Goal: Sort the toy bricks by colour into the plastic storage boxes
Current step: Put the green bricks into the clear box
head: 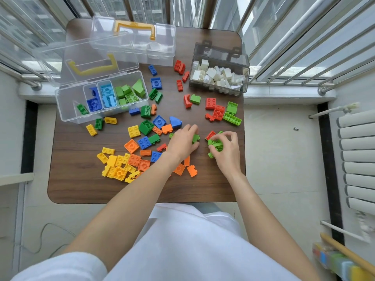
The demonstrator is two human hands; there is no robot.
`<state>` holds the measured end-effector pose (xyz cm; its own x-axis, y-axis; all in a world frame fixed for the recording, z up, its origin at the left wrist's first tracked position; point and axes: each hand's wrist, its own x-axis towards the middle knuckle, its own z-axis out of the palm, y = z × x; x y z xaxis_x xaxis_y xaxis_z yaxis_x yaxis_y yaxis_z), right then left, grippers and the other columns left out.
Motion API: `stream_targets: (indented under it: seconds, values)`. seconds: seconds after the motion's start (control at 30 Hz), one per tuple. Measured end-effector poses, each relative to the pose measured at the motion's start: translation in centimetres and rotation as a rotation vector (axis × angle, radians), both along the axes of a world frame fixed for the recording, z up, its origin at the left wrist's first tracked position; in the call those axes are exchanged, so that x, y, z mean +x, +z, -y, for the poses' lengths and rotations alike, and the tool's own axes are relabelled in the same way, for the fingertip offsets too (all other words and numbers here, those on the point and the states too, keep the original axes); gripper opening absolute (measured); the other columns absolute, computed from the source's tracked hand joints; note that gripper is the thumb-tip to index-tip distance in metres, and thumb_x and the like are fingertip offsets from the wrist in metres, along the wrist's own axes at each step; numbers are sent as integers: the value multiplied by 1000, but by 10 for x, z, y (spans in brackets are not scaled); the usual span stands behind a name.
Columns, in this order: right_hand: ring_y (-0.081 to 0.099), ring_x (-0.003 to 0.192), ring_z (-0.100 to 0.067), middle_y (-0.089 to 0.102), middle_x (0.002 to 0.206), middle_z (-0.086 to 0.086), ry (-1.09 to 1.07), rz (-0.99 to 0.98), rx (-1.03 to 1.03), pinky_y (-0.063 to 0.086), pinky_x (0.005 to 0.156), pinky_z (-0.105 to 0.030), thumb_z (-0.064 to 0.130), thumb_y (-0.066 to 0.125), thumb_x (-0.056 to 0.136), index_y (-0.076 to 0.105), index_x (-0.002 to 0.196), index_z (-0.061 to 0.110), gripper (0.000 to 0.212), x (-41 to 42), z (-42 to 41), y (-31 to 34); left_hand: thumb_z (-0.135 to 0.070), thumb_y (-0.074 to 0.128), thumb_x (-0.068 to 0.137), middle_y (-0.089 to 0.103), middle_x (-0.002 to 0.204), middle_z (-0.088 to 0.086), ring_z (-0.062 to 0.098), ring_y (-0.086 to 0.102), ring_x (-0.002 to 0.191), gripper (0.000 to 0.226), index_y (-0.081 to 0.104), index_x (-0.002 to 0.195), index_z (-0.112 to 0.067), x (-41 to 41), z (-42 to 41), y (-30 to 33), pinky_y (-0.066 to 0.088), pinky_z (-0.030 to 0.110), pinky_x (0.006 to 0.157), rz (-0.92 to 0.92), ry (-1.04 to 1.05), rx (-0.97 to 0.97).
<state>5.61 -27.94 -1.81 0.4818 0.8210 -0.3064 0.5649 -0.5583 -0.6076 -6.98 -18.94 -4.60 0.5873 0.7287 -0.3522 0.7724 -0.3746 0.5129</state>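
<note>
My right hand (228, 151) grips a clump of light green bricks (216, 144) just above the brown table (81, 183). My left hand (183, 141) lies over the brick pile, its fingers curled round a light green brick (196, 137). Loose bricks in yellow (118, 165), orange, blue, red (215, 108) and green lie scattered over the table. A clear divided box (67, 106) at the left holds blue, light blue and green bricks in separate compartments. A clear box (220, 78) at the back right is full of white bricks.
A shut clear box with a yellow handle (134, 40) stands at the back. The divided box's lid (91, 63) leans open behind it. Window railings surround the table, and a radiator (357, 159) stands at the right. A strip of bare wood runs along the table's near edge.
</note>
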Motion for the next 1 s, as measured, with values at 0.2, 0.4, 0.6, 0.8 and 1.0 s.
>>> stream_targets:
  seconds: [0.2,0.4,0.6,0.8,1.0]
  values:
    - [52,103,-9,54,109,2,-9,-135,156,36,85,-8,10,71,80,68,94,15,16,-19,-26,16,-28,64,88,58,107,-5,12,54,98,27,52,109,-17,-30,0,34,39,23,78,337,384,-228]
    - [51,104,-7,58,106,9,185,-321,220,38,91,-21,18,69,83,64,96,23,15,-77,-116,40,-33,63,88,56,111,-7,6,51,104,30,54,111,-16,-102,-56,71,40,19,79,433,812,-145]
    - [63,92,-17,61,102,1,146,-586,132,56,71,-23,13,67,86,62,98,16,14,-121,-195,38,-33,58,91,56,116,-1,8,51,98,32,53,116,-13,-129,-127,72,40,11,69,382,917,-164]
    - [54,105,-9,62,111,3,252,-365,68,41,72,-7,19,60,91,64,109,15,19,-128,-216,26,-31,42,99,56,127,5,20,51,117,32,53,124,-13,-123,-139,63,40,30,91,320,908,-202]
    - [55,113,-18,60,121,-4,359,-190,127,42,99,-29,17,60,91,63,117,11,27,-135,-225,23,-18,37,100,49,137,0,12,45,125,36,47,135,-19,-128,-130,60,37,26,102,499,892,-258]
